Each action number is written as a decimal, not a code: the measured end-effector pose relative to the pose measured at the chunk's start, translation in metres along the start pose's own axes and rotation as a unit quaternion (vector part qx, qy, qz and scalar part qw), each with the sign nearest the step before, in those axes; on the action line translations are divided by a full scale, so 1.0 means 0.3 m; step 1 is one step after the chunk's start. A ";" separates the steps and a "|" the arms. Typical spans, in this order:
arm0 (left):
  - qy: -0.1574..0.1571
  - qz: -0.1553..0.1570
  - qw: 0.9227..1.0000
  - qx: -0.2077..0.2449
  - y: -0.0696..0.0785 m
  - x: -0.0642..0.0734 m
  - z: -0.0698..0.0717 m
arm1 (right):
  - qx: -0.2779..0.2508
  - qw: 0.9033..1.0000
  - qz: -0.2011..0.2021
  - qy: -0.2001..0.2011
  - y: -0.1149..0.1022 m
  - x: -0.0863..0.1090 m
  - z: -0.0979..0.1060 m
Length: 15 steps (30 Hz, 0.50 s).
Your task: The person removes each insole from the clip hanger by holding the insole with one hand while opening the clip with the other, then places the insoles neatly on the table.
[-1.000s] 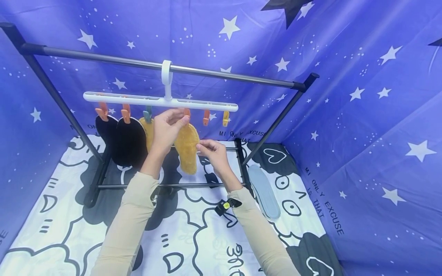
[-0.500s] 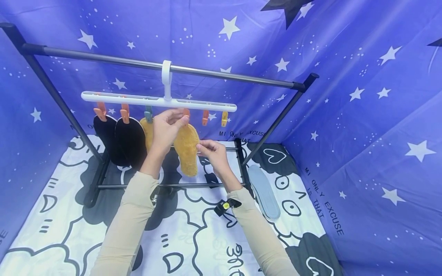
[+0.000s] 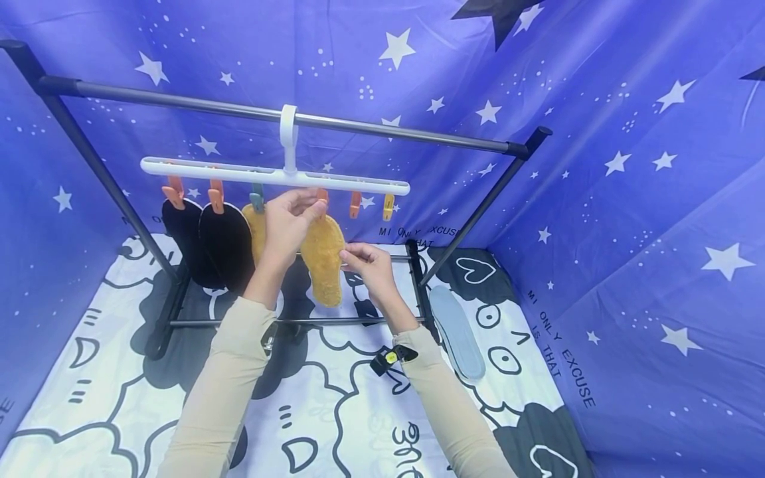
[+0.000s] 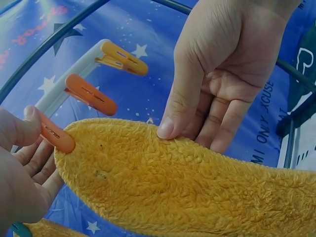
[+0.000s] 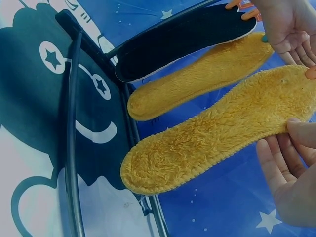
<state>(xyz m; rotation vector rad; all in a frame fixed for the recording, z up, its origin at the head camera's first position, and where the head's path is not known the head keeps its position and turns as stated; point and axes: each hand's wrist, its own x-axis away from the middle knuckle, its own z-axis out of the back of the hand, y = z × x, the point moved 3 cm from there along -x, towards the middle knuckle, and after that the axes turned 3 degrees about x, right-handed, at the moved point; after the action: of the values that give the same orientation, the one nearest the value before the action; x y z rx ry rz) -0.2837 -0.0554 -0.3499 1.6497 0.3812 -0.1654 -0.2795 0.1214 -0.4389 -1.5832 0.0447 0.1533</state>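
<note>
A fuzzy yellow insole hangs below the white clip hanger, its top end at an orange clip. My left hand pinches that clip between thumb and fingers. Lower down, my right hand pinches the insole's side edge; in the left wrist view its thumb lies on the fuzzy face. Left of them hangs a second yellow insole from a teal clip, partly hidden behind my left hand. Two black insoles hang from orange clips farther left.
To the right, an orange clip and a yellow clip hold nothing. The hanger hooks over the dark bar of a standing rack. A grey-blue insole lies on the patterned cloth beside the rack's right foot.
The hanger and its clips have shifted slightly left, and the pinched insole's lower end sits a little lower. Both hands keep nearly the same place and grip.
</note>
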 end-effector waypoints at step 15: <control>0.011 0.004 1.000 0.001 0.002 0.005 -0.010 | -0.006 1.000 -0.001 -0.001 -0.003 0.007 0.002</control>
<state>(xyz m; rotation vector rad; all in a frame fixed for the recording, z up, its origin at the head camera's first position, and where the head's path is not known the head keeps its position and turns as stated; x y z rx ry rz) -0.2825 -0.0524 -0.3493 1.6554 0.3910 -0.1417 -0.2772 0.1222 -0.4384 -1.5957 0.0420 0.1540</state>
